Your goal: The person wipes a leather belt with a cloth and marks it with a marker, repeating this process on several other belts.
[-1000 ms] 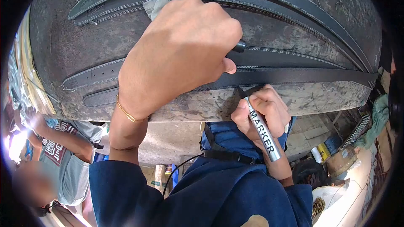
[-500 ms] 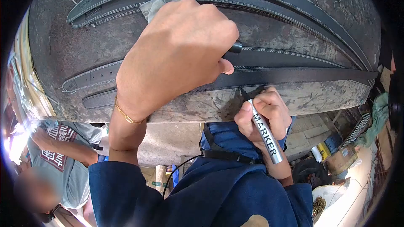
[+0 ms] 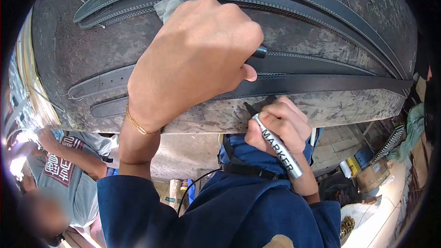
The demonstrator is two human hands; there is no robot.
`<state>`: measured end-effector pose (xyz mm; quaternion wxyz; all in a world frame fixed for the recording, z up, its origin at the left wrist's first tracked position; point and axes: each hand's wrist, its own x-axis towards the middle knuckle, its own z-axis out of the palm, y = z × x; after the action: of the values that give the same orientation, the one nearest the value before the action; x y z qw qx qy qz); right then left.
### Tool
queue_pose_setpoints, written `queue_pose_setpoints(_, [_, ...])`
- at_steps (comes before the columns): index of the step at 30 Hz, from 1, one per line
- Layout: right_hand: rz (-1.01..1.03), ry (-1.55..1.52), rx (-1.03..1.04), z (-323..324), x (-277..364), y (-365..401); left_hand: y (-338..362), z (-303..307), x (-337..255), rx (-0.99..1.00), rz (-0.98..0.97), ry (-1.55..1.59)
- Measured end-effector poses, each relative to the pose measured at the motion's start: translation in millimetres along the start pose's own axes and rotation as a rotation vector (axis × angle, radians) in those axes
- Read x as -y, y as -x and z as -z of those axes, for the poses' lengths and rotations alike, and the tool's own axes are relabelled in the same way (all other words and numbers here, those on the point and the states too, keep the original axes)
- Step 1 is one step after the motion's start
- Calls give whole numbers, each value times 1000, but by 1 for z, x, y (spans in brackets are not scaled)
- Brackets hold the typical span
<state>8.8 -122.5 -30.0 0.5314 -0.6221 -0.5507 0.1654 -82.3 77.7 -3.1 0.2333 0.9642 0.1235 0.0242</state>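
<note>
My right hand [image 3: 282, 124] grips a silver marker [image 3: 276, 149] lettered "MARKER", its black tip pointing up and left. That tip is close to the lower edge of the nearest dark leather belt strap [image 3: 312, 84]; whether it touches cannot be made out. My left hand [image 3: 197, 48], with a thin gold chain at the wrist, is closed in a fist above the straps. A black cylindrical cap [image 3: 260, 52] pokes out of its thumb side. Behind the knuckles a crumpled grey-white cloth [image 3: 177, 4] shows in part. The palm and what else it may hold are hidden.
More stitched belt straps [image 3: 294, 7] lie across the worn, dark curved work surface [image 3: 101, 46]. At the lower left sits another person [image 3: 69, 170] in a grey shirt. Boxes [image 3: 372, 174] and a white sack [image 3: 358, 216] stand on the floor at right.
My right hand with the marker has slid left along the lower edge of the near strap. My left hand has barely shifted.
</note>
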Motion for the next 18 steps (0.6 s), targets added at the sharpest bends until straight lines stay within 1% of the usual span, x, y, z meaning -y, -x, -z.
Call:
queue_pose_setpoints(2, [-11, 19, 50, -3, 0, -1, 1, -1, 0, -21, -6, -2])
queue_pose_setpoints(3, [-87, -3, 46, -2, 5, -3, 1, -1, 0, -22, -3, -3])
queue_pose_setpoints(5, [-91, 8, 53, -4, 5, -4, 0, 1, 0, 12, 0, -23])
queue_pose_setpoints(11, [-92, 18, 62, -5, 6, -5, 2, -2, 1, -46, -18, -9])
queue_pose_setpoints(18, [-76, 17, 58, -4, 5, -5, -1, -2, 2, -17, -19, 25])
